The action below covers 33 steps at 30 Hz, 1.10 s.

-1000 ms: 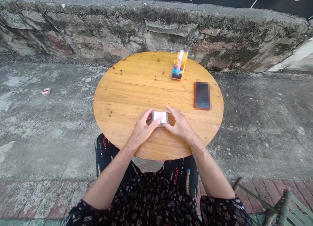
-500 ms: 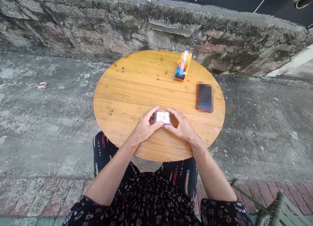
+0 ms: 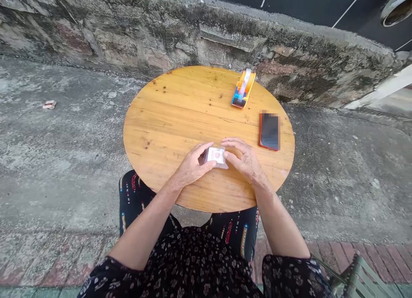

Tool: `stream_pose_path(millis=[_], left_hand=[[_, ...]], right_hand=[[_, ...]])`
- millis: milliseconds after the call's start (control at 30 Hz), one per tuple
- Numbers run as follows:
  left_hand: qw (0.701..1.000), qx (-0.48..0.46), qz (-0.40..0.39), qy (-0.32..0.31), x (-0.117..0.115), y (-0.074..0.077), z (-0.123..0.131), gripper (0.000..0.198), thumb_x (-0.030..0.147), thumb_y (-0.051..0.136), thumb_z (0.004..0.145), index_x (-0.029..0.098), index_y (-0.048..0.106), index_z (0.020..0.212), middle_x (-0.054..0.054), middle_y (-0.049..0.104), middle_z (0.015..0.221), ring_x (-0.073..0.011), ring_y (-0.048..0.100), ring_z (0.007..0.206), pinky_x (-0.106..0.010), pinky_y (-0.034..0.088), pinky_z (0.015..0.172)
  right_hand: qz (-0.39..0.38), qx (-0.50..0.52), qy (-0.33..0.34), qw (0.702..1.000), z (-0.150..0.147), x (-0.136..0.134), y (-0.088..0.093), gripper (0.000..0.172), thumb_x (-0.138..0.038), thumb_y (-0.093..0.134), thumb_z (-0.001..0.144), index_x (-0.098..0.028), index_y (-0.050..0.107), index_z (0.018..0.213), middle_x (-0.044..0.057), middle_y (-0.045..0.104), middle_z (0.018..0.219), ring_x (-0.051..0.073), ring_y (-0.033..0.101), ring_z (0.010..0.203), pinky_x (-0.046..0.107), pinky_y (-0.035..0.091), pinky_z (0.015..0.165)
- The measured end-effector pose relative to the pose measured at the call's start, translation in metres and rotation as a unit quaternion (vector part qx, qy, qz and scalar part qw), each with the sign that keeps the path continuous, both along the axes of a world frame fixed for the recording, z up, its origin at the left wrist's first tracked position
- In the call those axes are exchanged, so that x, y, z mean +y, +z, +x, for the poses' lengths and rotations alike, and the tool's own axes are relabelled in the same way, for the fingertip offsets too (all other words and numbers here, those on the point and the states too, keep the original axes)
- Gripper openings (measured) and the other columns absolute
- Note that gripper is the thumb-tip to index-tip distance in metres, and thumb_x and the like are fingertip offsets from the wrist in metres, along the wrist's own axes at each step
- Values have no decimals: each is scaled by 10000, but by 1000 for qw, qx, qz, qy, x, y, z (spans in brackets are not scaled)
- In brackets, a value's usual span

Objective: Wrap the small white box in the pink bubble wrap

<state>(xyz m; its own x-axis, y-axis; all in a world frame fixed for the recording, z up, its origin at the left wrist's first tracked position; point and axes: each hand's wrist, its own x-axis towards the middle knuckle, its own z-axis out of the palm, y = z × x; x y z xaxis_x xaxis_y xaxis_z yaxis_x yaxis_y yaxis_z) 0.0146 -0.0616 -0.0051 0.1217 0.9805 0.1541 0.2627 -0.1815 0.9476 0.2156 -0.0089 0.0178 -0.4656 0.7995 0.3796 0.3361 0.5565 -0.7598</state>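
Observation:
A small white box in clear plastic wrap lies near the front of the round wooden table. My left hand grips its left side, with the thumb over its lower left corner and the fingers behind. At the box's right stands my right hand, its fingers apart and curved, the thumb tip beside the box's right edge. Whether that thumb touches the wrap is hard to tell.
An orange and blue tape dispenser stands near the table's far edge. Right of the hands lies a dark phone in a red case. Behind the table runs a stone wall. A green chair is at lower right.
My right hand has loosened from the box's lower right corner, its thumb rising to the right edge and its fingers spreading. The view has shifted slightly.

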Motion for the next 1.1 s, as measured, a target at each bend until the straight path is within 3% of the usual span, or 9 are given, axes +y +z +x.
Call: stream_pose_path(millis=[167, 333, 733, 867, 1100], left_hand=[[999, -37, 5, 1, 0, -4, 0, 466, 358, 599, 875, 197, 566, 1311, -110, 562, 1344, -261, 556, 1213, -414, 432, 1057], [999, -29, 19, -6, 0, -4, 0, 445, 314, 591, 879, 191, 569, 1306, -116, 568, 1342, -259, 545, 1223, -426, 420, 1065], [999, -16, 36, -5, 2, -2, 1, 424, 286, 591, 876, 172, 574, 1284, -116, 596, 1290, -248, 563, 1194, -420, 432, 1053], [999, -17, 41, -4, 3, -3, 1, 426, 286, 598, 878, 154, 573, 1283, -120, 600, 1282, -250, 566, 1192, -412, 433, 1052], [999, -22, 48, -5, 3, -6, 1, 432, 289, 605, 877, 157, 568, 1287, -114, 603, 1283, -248, 566, 1192, -407, 435, 1051]], right_hand=[[25, 10, -29, 999, 1, -4, 6, 101, -282, 646, 853, -248, 685, 940, 42, 697, 1018, 216, 644, 1030, 425, 492, 952], [34, 10, -30, 999, 3, -11, -3, 131, -224, 635, 864, -264, 683, 979, 24, 694, 1012, 191, 642, 979, 386, 513, 888], [88, -68, -10, 994, -4, 5, -4, 178, -224, 680, 840, -272, 686, 1012, 52, 667, 1099, 224, 625, 1045, 453, 467, 953], [106, -87, -7, 991, -11, 8, -1, 66, -233, 656, 857, -255, 698, 903, 46, 679, 1059, 223, 634, 1006, 437, 458, 916], [62, -71, 6, 996, -22, 19, 10, 97, -203, 591, 877, -222, 651, 803, 54, 693, 1041, 210, 643, 995, 408, 450, 925]])
